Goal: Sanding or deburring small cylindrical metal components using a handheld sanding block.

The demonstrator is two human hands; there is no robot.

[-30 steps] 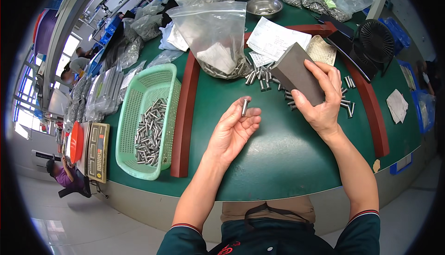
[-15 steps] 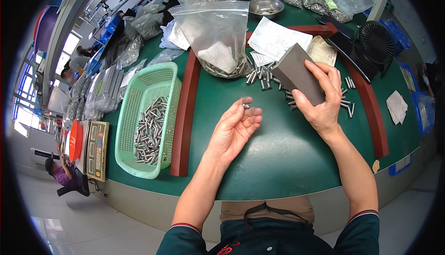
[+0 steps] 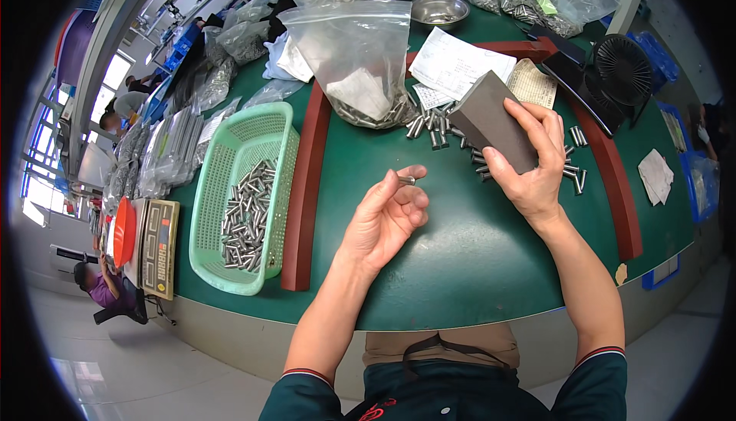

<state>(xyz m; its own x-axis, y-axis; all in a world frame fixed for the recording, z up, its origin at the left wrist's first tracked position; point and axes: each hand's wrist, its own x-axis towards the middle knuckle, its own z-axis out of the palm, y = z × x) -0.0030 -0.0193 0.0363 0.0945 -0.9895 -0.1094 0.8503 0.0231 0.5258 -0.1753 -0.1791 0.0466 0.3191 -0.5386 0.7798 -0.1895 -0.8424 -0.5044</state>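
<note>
Since a second ago, the left hand (image 3: 386, 218) is hardly shifting, still pinching a small shiny metal cylinder (image 3: 406, 180) over the green table (image 3: 460, 268); the right hand (image 3: 529, 164) is still gripping a smooth grey rectangular block (image 3: 487, 118).

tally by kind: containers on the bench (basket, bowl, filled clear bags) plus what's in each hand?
Green basket: 1
Steel bowl: 1
Big clear bag of pins in front: 1 (more bags behind, too heaped to count)
Gray block in right hand: 1
Metal pin in left hand fingertips: 1
Total: 5
</note>
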